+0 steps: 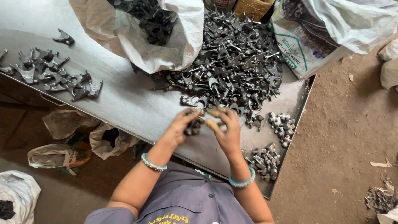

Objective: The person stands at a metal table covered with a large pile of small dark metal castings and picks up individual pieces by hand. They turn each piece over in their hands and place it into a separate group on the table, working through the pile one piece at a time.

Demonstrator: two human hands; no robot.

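Over the near edge of the steel table point(124, 103), the left hand point(179, 126) and right hand point(226, 128) meet, fingers closed around a small dark metal part point(193, 127), mostly hidden by them. Beyond lies the big heap of parts point(234, 62). Farther still gapes an open white sack point(166, 37); right of it sits a white bag with green printing point(302, 45), cut off by the frame.

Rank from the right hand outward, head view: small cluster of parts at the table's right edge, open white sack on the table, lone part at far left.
From the right hand:
1. Small cluster of parts, just to its right near the table edge.
2. Open white sack, up and left, at the back of the table.
3. Lone part, far upper left of the table.
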